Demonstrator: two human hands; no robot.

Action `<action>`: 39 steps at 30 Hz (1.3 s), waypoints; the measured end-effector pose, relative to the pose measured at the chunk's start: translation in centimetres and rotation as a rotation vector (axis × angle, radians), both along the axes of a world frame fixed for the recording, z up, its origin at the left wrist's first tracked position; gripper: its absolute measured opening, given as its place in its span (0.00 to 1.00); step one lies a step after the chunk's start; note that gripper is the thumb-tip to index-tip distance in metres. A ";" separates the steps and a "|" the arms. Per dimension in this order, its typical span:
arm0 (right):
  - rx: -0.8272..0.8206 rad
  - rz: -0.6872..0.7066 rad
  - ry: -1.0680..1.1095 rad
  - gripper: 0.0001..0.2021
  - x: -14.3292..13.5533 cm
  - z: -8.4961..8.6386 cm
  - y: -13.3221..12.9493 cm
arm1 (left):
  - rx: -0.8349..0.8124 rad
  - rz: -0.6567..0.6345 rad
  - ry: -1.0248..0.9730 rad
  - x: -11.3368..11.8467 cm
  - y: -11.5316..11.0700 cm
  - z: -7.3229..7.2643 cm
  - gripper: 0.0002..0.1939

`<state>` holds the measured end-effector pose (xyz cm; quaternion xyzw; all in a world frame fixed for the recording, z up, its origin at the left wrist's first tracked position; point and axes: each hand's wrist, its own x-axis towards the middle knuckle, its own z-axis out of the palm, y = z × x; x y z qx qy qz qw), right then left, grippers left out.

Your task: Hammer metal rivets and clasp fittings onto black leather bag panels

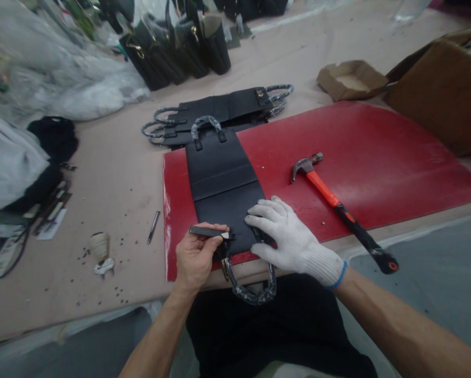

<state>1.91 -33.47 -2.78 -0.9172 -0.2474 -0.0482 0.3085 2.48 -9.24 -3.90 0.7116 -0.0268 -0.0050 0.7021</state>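
A black leather bag panel [226,173] lies across the red board [337,136], with a plastic-wrapped handle at each end. The near handle [254,296] hangs over the table's edge. My bare left hand [198,254] pinches a dark flat tool [207,231] with a pale tip area, held over the panel near the handle's left base. My right hand [284,236], in a white glove, rests with its fingers spread on the panel's near right corner, by the handle's other base. A claw hammer [330,197] with a red and black grip lies on the board to the right.
More black panels with wrapped handles [219,110] lie behind the board. Finished-looking black bags [180,52] stand at the back. Cardboard boxes [440,89] are at the right. A metal punch [153,227] and a wrapped tool [100,252] lie at the left, near a bundle of cloth [10,163].
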 end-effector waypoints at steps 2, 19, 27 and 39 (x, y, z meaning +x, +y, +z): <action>0.011 -0.002 -0.006 0.27 -0.1 -0.1 0.0 | 0.009 0.000 -0.010 0.0 -0.1 -0.1 0.10; 0.022 -0.012 -0.028 0.26 0.0 -0.1 0.0 | -0.435 0.005 0.116 0.9 1.1 -0.6 0.19; 0.014 -0.009 -0.018 0.26 0.0 -0.1 -0.1 | -0.094 0.027 -0.010 0.5 0.7 -0.6 0.10; 0.004 -0.001 -0.002 0.26 0.1 -0.2 -0.1 | 0.040 -0.028 -0.078 0.0 -0.2 -0.5 0.06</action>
